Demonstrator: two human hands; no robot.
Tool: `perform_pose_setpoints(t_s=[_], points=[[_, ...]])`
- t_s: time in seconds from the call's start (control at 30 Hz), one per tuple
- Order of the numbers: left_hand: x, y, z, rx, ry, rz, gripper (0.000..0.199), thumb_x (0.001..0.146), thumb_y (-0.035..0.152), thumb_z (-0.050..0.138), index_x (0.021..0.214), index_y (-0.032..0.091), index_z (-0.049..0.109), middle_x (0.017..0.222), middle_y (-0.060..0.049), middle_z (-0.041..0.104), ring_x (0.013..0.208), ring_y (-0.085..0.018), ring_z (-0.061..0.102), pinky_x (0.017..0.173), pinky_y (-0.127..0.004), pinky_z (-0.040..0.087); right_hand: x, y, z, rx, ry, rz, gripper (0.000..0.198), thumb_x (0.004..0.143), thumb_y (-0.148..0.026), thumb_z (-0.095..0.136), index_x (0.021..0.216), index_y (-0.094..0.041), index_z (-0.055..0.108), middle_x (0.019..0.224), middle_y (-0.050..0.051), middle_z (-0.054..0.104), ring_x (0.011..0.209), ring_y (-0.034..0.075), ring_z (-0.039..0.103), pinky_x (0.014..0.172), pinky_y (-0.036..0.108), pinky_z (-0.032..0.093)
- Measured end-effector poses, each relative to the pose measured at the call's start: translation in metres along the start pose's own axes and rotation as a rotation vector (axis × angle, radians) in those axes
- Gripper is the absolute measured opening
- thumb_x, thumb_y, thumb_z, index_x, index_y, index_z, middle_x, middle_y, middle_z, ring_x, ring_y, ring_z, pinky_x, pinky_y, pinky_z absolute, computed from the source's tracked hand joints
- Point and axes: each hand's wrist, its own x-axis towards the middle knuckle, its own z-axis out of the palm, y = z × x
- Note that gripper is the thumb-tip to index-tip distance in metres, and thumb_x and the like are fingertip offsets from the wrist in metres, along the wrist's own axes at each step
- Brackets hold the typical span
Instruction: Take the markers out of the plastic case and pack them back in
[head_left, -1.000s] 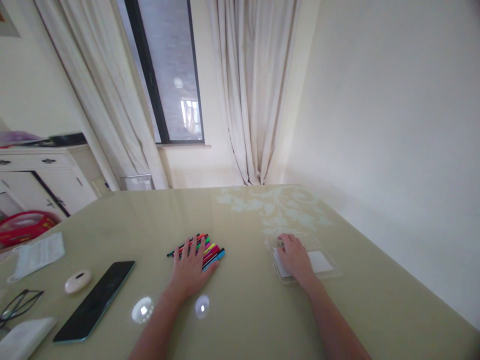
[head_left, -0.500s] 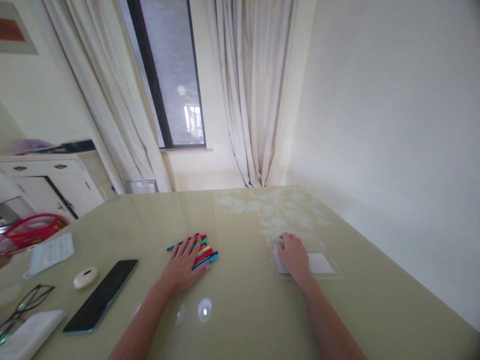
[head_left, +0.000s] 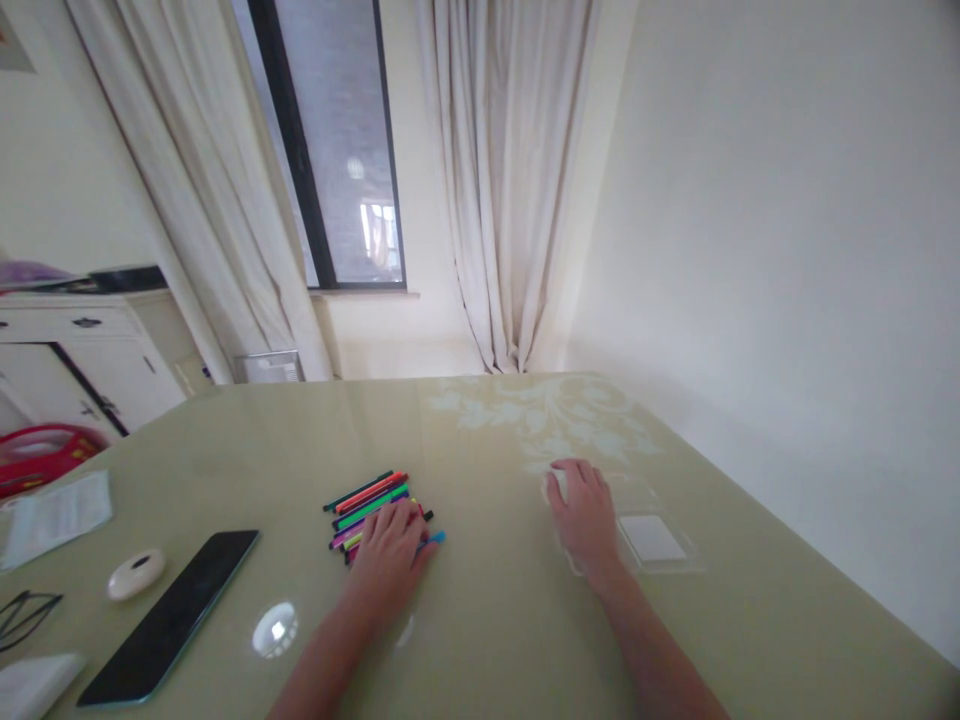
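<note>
A row of slim coloured markers (head_left: 371, 492) lies side by side on the table, with green, orange, purple and yellow ones showing. Over the near part of this row rests my left hand (head_left: 386, 555), its fingers slightly bent and the thumb apart. By that thumb, the end of a blue marker (head_left: 440, 537) sticks out; the hand hides the rest of it. To the right, my right hand (head_left: 585, 515) has its thumb and fingers closed at the left side of a clear plastic case (head_left: 637, 490). A white rectangular piece (head_left: 651, 537) is visible in the case, beside my wrist.
A dark phone (head_left: 172, 620) and a white oval object (head_left: 136, 574) lie on the left. Near them are black-framed glasses (head_left: 28, 615), a white box-like object (head_left: 37, 685) and a pale blue sheet (head_left: 60, 518). A wall (head_left: 825, 350) runs along the table's right side.
My left hand has slid toward the near end of the markers and its fingers have drawn in, baring more of them. The clear case is turned slightly under my right hand.
</note>
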Motion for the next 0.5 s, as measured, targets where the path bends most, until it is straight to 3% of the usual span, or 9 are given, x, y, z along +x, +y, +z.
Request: perform_pose_setpoints(t_s=[0.07,0.2,0.3,0.5], points=[[0.002,0.011,0.003,-0.05,-0.025,0.012,0.011,0.098,0.026,0.056,0.1,0.022,0.066,0.117,-0.008,0.068,0.117,-0.029,0.059,0.102,-0.047,0.045,-0.011,-0.022,0.003,0.187,-0.094,-0.177,0.027,0.101,-0.032,0.049,0.116,-0.02,0.068,0.114,0.011,0.069,0.109,0.027,0.06,0.099,0.041,0.045],[0.003,0.032,0.006,-0.255,-0.101,0.016,0.016,0.103,0.029,0.048,0.103,0.023,0.063,0.098,-0.003,0.071,0.092,-0.022,0.068,0.083,-0.034,0.054,-0.038,-0.057,0.011,0.477,-0.412,-0.479,0.029,0.104,-0.03,0.048,0.126,-0.028,0.068,0.115,0.006,0.072,0.11,0.021,0.063,0.098,0.033,0.049],[0.001,0.039,0.006,-0.334,-0.081,0.057,0.02,0.105,0.03,0.044,0.106,0.024,0.063,0.101,-0.003,0.071,0.093,-0.019,0.069,0.083,-0.031,0.054,-0.045,-0.064,0.014,0.554,-0.483,-0.467,0.03,0.105,-0.03,0.047,0.118,-0.027,0.073,0.107,0.005,0.075,0.101,0.019,0.067,0.092,0.031,0.051],[0.003,0.042,0.001,-0.236,-0.116,0.11,0.03,0.107,0.032,0.039,0.104,0.024,0.067,0.095,-0.003,0.071,0.088,-0.019,0.069,0.078,-0.029,0.052,-0.04,-0.06,0.015,0.71,-0.475,-0.352,0.029,0.103,-0.036,0.052,0.101,-0.025,0.079,0.093,0.005,0.077,0.089,0.019,0.07,0.084,0.031,0.053]])
